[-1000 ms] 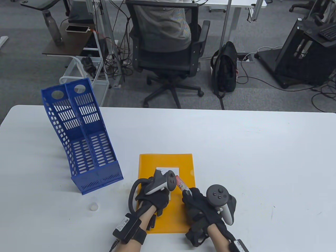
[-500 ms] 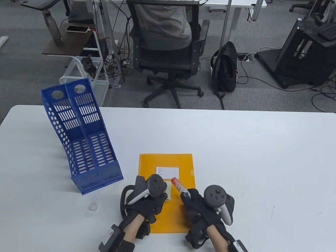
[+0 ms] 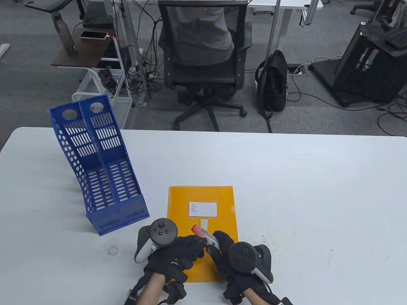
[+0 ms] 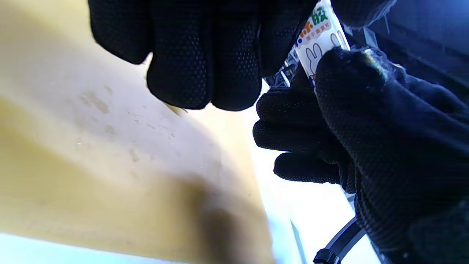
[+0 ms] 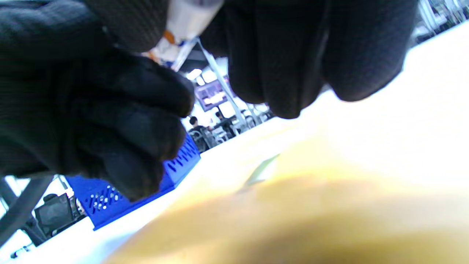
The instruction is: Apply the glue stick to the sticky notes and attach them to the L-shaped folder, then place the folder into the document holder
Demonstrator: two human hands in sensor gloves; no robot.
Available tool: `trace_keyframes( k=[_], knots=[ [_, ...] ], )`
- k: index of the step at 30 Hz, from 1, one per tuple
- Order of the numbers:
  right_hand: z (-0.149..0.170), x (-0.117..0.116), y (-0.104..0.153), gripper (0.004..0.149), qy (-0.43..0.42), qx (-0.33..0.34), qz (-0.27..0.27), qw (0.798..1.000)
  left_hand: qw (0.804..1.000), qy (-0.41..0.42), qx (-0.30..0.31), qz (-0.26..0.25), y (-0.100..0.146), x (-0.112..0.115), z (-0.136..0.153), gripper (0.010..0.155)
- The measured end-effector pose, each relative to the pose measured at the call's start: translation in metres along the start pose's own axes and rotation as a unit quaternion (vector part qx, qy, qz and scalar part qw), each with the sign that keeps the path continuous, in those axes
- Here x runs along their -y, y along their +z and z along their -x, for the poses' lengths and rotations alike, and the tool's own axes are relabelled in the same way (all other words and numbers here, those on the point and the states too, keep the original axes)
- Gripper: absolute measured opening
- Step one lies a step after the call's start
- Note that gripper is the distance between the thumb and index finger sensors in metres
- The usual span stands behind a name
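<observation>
An orange L-shaped folder [image 3: 222, 216] lies flat near the table's front edge, with a white label [image 3: 203, 209] and a pale yellow sticky note [image 3: 203, 225] on it. Just above the folder's lower half, both gloved hands meet on a glue stick [image 3: 203, 234] whose red end points up and to the left. My right hand [image 3: 217, 246] grips its body. My left hand [image 3: 194, 247] curls its fingers on it from the left. The left wrist view shows the stick's rabbit label [image 4: 318, 35] between the two hands. The blue document holder [image 3: 98, 168] stands at the left.
A small translucent cap [image 3: 113, 250] lies on the table left of my left hand. Beyond the table's far edge a person sits in a black office chair [image 3: 203, 63], with a black backpack [image 3: 272, 84] on the floor beside it.
My left hand has drawn back off the sticky note toward the front edge and now meets the glue stick. My right hand has moved left and nearer with the stick. The note is uncovered.
</observation>
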State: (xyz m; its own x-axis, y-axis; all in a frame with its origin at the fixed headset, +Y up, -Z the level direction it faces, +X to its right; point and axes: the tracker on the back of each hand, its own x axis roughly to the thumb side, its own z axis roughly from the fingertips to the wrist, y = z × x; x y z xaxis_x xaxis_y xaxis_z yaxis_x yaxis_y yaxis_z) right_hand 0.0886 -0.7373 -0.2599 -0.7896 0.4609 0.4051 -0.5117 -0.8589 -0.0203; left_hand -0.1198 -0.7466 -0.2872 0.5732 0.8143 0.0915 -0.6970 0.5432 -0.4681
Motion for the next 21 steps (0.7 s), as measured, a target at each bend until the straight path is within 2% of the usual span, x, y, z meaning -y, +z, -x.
trace_keyframes(
  k=[3,5,9,15,18,21],
  knots=[
    [-0.011,-0.001,0.0,0.066,0.012,0.016,-0.003,1.0,0.998,0.048,0.019,-0.027,0.002,-0.004,0.009,0.06],
    [-0.017,0.0,-0.001,0.067,0.022,0.02,-0.003,1.0,0.995,0.097,0.035,-0.017,0.002,-0.004,0.013,0.06],
    [-0.032,-0.002,-0.006,0.072,0.048,0.033,0.001,0.998,0.988,0.14,0.062,-0.023,0.003,-0.005,0.011,0.064],
    [-0.044,0.003,-0.014,0.075,0.101,0.038,-0.026,0.994,0.988,0.127,0.057,-0.065,0.007,-0.005,0.009,0.064],
    [-0.043,0.015,-0.016,0.073,0.091,0.029,-0.042,0.995,0.989,0.114,0.058,-0.08,0.009,-0.005,0.007,0.062],
    [-0.034,0.032,-0.014,0.071,0.11,0.016,-0.025,0.994,0.988,0.092,0.048,-0.113,0.012,-0.006,0.006,0.062]
  ],
)
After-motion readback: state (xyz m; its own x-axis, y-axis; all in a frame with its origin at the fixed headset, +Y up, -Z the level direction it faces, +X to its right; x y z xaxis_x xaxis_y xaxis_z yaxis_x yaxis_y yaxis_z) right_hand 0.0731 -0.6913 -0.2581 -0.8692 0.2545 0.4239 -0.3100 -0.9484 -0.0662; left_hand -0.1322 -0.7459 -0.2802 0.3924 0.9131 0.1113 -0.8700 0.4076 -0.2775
